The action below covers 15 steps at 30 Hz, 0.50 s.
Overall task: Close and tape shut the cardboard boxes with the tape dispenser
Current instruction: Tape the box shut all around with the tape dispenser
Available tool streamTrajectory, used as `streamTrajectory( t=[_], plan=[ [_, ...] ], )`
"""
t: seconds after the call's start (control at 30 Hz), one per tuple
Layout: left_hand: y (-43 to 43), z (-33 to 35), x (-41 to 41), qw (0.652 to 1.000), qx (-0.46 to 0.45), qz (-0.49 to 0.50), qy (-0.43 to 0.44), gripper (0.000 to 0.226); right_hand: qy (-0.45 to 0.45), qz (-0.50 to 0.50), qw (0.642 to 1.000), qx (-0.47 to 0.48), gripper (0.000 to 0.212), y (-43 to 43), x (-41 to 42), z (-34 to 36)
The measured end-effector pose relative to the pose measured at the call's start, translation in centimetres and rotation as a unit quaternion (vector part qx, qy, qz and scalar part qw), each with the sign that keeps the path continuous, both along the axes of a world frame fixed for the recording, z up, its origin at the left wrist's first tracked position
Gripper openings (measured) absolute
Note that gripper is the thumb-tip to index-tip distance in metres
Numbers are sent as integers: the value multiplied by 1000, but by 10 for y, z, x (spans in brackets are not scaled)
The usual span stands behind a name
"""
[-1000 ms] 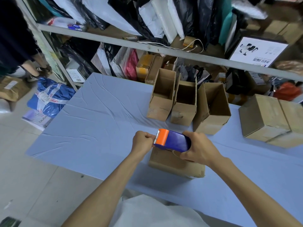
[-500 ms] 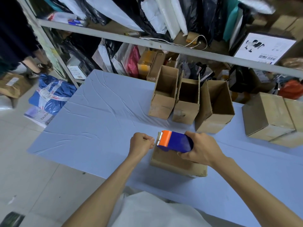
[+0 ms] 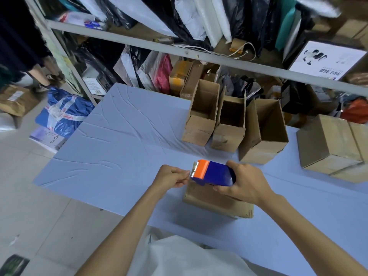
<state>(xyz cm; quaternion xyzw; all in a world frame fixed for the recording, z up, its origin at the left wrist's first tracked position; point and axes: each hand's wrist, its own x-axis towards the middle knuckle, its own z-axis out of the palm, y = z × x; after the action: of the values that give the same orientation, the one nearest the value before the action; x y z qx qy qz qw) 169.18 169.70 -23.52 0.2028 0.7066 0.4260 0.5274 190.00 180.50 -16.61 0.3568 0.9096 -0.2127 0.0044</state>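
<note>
My right hand [image 3: 245, 184] grips a blue tape dispenser [image 3: 216, 174] with an orange front and a toothed blade, held just above a low closed cardboard box [image 3: 215, 202] on the blue-covered table [image 3: 119, 148]. My left hand [image 3: 171, 177] has its fingers curled and pinches the tape end right at the blade. Three open cardboard boxes [image 3: 231, 124] stand upright behind, side by side. Two closed boxes [image 3: 328, 144] sit at the right.
A metal shelf rail [image 3: 199, 54] crosses behind the table, with bags, envelopes and parcels packed above and below it. A blue sack [image 3: 61, 114] lies on the floor at the left. Another person's legs [image 3: 39, 76] stand at the far left.
The dispenser and both hands stay over the low box. My left hand has eased a little away from the blade, pinching the tape end.
</note>
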Motion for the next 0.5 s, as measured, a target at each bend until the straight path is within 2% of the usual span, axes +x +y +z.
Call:
streamTrajectory(
  t=[0.27, 0.4, 0.5],
  plan=[
    [0, -9, 10, 991, -20, 17, 131, 12, -31, 32, 999, 24, 62, -6, -10, 1],
    [1, -11, 14, 991, -19, 29, 130, 11, -76, 39, 995, 44, 58, -5, -11, 2],
    [3, -9, 18, 991, -10, 42, 129, 8, -70, 25, 997, 33, 59, -2, -11, 1]
  ],
)
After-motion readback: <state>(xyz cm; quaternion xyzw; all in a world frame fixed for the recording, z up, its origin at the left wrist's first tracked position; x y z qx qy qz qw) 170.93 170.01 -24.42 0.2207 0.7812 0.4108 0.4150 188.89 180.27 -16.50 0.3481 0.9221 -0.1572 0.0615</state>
